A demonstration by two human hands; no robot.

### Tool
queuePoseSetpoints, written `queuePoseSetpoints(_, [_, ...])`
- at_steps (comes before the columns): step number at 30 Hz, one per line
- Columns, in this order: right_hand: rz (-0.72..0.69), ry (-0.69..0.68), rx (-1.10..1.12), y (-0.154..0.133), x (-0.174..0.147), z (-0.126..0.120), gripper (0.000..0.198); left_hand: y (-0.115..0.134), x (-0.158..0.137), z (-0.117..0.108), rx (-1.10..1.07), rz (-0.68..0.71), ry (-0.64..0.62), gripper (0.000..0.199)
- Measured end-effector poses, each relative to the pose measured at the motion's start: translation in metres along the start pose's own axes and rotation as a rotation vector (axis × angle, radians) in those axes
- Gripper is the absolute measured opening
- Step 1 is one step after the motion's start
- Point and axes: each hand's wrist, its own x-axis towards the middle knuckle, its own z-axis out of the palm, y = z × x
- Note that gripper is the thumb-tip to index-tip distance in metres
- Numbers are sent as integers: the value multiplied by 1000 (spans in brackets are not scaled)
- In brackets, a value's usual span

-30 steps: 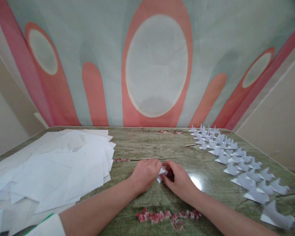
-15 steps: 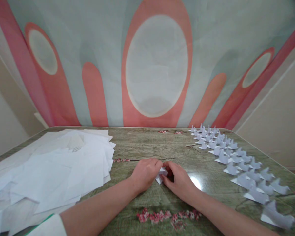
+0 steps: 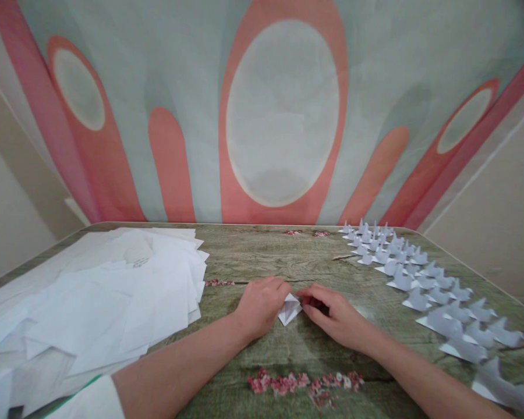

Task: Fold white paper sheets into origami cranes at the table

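A small white folded paper (image 3: 290,311) with diagonal creases lies near the middle of the table, between my two hands. My left hand (image 3: 264,305) holds its left side, fingers closed over the edge and partly hiding it. At its right corner is my right hand (image 3: 334,317), thumb and index fingertips at the paper's edge and the other fingers curled in. On the right stand several rows of small folded paper birds (image 3: 418,298), pointed ends upward.
A wide, overlapping pile of white paper sheets (image 3: 100,314) covers the table's left side. The wood-patterned table (image 3: 244,250) has printed pink flowers (image 3: 305,382). Behind its far edge rises a wall with a green and coral pattern (image 3: 283,116).
My right hand has shifted a little right, toward the paper's corner, and more of the folded paper's creased face shows. My left hand stays on its left side.
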Motion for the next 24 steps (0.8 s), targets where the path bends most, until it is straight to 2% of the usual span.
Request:
queuePoseSetpoints(5, [-15, 13, 59, 5, 3, 3, 23, 0, 0, -1, -18, 8, 5, 10])
queuePoseSetpoints(10, [-32, -10, 21, 4, 3, 6, 24, 0, 0, 0, -94, -5, 11, 12])
queuePoseSetpoints(19, [-18, -6, 7, 8, 2, 8, 25, 0, -6, 2, -468, -144, 83, 17])
queuePoseSetpoints(24, [-29, -33, 58, 4, 2, 2, 28, 1, -7, 2, -589, -189, 83, 25])
